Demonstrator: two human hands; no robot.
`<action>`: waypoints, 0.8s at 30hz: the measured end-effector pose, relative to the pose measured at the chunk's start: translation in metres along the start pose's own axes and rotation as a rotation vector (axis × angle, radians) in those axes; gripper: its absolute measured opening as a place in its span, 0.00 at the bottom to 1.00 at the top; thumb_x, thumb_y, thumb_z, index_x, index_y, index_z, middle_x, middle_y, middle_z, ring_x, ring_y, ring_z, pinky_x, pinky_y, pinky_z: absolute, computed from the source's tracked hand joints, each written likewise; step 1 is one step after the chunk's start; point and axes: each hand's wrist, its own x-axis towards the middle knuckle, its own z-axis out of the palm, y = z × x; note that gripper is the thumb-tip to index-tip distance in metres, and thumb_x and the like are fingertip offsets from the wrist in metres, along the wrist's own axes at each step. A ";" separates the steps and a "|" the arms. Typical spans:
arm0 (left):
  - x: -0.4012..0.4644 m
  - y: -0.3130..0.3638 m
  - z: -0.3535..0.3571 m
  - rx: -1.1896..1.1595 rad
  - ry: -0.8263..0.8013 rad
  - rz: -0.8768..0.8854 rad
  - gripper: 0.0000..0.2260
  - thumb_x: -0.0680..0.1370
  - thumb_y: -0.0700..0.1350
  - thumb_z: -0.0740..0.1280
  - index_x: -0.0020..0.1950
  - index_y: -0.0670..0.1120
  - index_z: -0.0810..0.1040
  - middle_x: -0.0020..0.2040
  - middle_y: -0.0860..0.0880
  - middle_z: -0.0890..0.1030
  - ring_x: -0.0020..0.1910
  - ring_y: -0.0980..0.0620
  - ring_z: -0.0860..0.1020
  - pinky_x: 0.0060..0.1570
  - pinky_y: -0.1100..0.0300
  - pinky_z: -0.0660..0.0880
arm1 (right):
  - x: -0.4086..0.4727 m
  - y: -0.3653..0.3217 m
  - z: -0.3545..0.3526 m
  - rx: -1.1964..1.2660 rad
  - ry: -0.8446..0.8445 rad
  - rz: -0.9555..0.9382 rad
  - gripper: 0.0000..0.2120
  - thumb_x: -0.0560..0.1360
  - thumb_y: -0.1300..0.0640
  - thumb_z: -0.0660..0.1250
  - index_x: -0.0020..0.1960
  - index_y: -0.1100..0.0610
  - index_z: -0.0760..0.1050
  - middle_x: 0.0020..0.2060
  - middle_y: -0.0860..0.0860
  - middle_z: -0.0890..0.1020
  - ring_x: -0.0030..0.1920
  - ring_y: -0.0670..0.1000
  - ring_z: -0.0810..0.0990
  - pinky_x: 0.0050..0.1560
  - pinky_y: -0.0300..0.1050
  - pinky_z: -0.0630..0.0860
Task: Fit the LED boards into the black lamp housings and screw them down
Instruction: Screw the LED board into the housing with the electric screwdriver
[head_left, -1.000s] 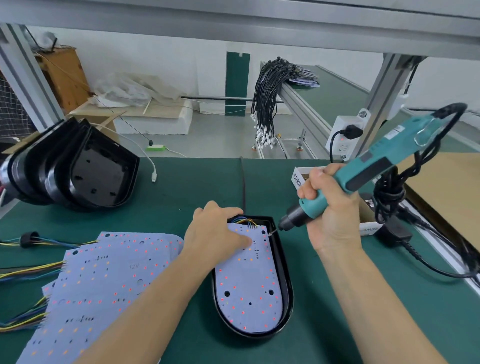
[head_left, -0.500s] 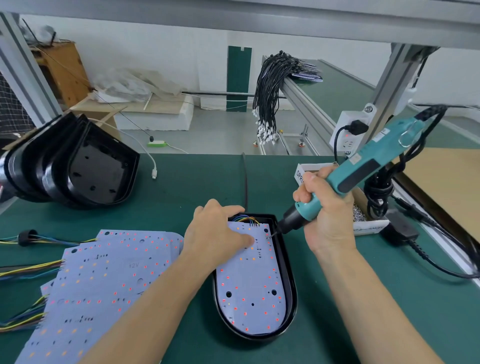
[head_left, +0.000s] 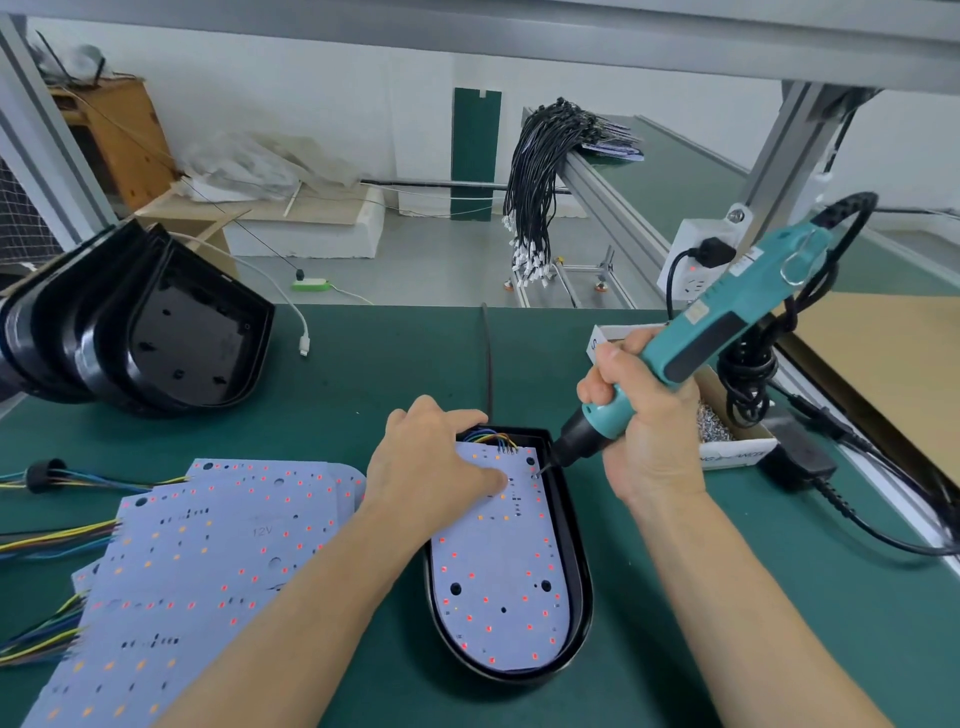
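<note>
A white LED board (head_left: 498, 577) lies inside a black lamp housing (head_left: 574, 561) on the green bench in front of me. My left hand (head_left: 434, 462) rests on the board's upper left part, fingers pressing it down. My right hand (head_left: 647, 421) grips a teal electric screwdriver (head_left: 701, 338), tilted, its bit touching the board's upper right corner near the coloured wires (head_left: 493, 439). A loose stack of LED boards (head_left: 197, 571) with wire tails lies at the left.
Nested empty black housings (head_left: 140, 332) lie on their side at the far left. A white box of screws (head_left: 727, 436) sits behind my right hand, beside a black power adapter (head_left: 797, 457) and its cables. A white cable plug (head_left: 304, 344) lies mid-bench. Cardboard covers the right side.
The screwdriver's bit has come down from just above the housing's edge onto the board's upper right corner. My left hand has stayed on the board.
</note>
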 end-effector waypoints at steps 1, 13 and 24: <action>0.000 0.000 0.000 0.000 0.002 -0.002 0.25 0.68 0.52 0.74 0.63 0.61 0.75 0.50 0.54 0.69 0.55 0.52 0.65 0.43 0.60 0.66 | 0.000 -0.001 0.001 0.001 -0.030 0.007 0.13 0.68 0.65 0.69 0.32 0.51 0.70 0.28 0.48 0.68 0.24 0.48 0.67 0.33 0.42 0.68; 0.000 0.002 -0.001 0.011 -0.005 -0.010 0.21 0.67 0.52 0.74 0.60 0.61 0.78 0.48 0.54 0.69 0.54 0.52 0.65 0.42 0.60 0.66 | -0.003 -0.023 -0.014 -0.047 -0.353 0.178 0.32 0.57 0.38 0.80 0.45 0.56 0.66 0.38 0.51 0.71 0.39 0.51 0.73 0.45 0.44 0.73; -0.001 0.004 -0.001 0.013 0.001 -0.015 0.22 0.67 0.51 0.74 0.60 0.60 0.77 0.48 0.54 0.69 0.53 0.52 0.65 0.41 0.59 0.67 | -0.001 -0.023 -0.015 0.072 -0.433 0.266 0.36 0.56 0.33 0.78 0.51 0.55 0.69 0.38 0.50 0.71 0.41 0.49 0.71 0.49 0.42 0.72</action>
